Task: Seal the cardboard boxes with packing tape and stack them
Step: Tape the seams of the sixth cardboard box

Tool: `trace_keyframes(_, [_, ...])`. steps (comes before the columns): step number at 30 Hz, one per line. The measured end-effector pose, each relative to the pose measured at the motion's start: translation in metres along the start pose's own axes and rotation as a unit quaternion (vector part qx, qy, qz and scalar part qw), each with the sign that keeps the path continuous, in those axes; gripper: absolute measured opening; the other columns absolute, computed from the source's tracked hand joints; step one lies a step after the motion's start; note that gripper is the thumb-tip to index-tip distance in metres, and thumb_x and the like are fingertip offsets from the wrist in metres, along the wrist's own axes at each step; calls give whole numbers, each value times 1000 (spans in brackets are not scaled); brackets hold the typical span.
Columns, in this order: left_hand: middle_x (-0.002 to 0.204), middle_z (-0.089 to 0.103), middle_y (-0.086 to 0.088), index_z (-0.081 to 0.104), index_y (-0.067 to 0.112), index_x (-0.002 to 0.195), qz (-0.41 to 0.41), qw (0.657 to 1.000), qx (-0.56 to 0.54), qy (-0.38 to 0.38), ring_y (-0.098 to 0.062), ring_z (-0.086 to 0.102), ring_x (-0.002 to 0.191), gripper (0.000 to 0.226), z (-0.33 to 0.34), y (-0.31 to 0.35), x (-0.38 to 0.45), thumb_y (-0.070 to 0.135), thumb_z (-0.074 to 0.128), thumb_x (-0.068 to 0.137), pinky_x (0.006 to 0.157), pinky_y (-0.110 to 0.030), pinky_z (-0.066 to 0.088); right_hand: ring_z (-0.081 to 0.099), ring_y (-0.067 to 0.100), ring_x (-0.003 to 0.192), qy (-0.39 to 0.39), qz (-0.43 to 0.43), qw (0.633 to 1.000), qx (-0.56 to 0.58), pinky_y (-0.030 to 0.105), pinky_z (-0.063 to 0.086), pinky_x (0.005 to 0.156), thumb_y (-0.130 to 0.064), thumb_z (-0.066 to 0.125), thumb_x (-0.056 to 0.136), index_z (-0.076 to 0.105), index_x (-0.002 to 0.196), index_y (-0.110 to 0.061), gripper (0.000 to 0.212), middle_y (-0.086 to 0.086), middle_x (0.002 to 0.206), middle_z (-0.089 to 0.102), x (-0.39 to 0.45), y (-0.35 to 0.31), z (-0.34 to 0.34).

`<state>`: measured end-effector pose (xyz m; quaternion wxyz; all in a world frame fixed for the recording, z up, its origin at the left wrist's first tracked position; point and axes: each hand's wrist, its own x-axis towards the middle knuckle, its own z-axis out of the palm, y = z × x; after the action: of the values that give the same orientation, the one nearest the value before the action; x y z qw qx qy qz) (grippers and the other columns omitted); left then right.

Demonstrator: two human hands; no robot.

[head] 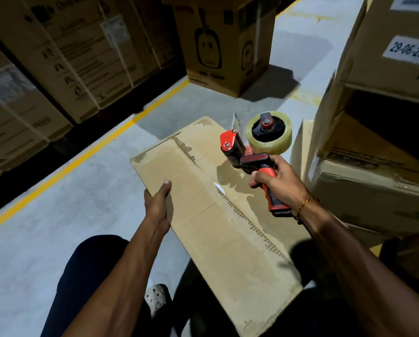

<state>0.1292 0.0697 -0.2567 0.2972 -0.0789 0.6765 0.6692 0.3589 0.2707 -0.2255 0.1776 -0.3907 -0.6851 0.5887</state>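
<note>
L hand (157,205), centre-left of frame, grips the left edge of the box (210,198), thumb on top, fingers curled under. Box lies flat across centre, w/ clear tape along its seam. R hand (280,183), centre-right, fist closed round the red handle of the tape gun (257,144), held above the box, roll up. Grey concrete floor (57,227) w/ yellow line (86,156); stacked cartons (386,117) at right.

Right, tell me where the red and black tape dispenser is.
In the head view, the red and black tape dispenser is right of centre, gripped by the right hand above the flat cardboard box.
</note>
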Motion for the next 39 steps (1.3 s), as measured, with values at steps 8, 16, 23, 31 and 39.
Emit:
trace_keyframes(8, [154, 45, -2, 25, 23, 158, -1, 996, -34, 85, -28, 45, 139, 83, -5, -36, -60, 33, 73, 92, 116, -49, 37, 73, 20, 100, -37, 8, 998, -46, 55, 50, 101, -49, 70, 75, 53, 118, -48, 47, -3, 90, 79, -21, -3, -13])
trace_keyframes(16, [153, 46, 0, 24, 26, 158, -9, 995, -35, 89, -27, 45, 139, 83, -21, -46, -65, 37, 72, 92, 116, -49, 35, 72, 26, 100, -27, 32, 998, -46, 54, 53, 99, -51, 74, 70, 54, 119, -50, 53, -2, 94, 79, -42, -7, -5])
trace_keyframes(23, [153, 46, -1, 20, 28, 158, -30, 998, -3, 54, -29, 48, 136, 86, -36, -45, -56, 43, 72, 91, 114, -51, 39, 72, 31, 96, -10, 49, 998, -45, 54, 56, 87, -50, 76, 61, 58, 114, -44, 56, 6, 98, 77, -60, -21, 7])
trace_keyframes(31, [167, 16, 0, -13, 34, 159, 2, 994, 111, -4, -30, 30, 149, 101, -43, -28, -63, 41, 66, 96, 118, -43, 28, 73, 31, 99, 8, 60, 998, -3, 35, 49, 77, -29, 76, 77, 59, 120, -28, 46, 11, 98, 78, -91, -34, 20])
trace_keyframes(39, [166, 13, -10, 36, 16, 155, 164, 926, 341, -4, -30, 13, 152, 59, -51, 18, -74, 24, 58, 100, 120, -42, 29, 72, 35, 63, -8, 23, 997, -78, 56, 60, 70, -5, 65, 93, 48, 127, -26, 43, 16, 94, 72, -106, -74, 33])
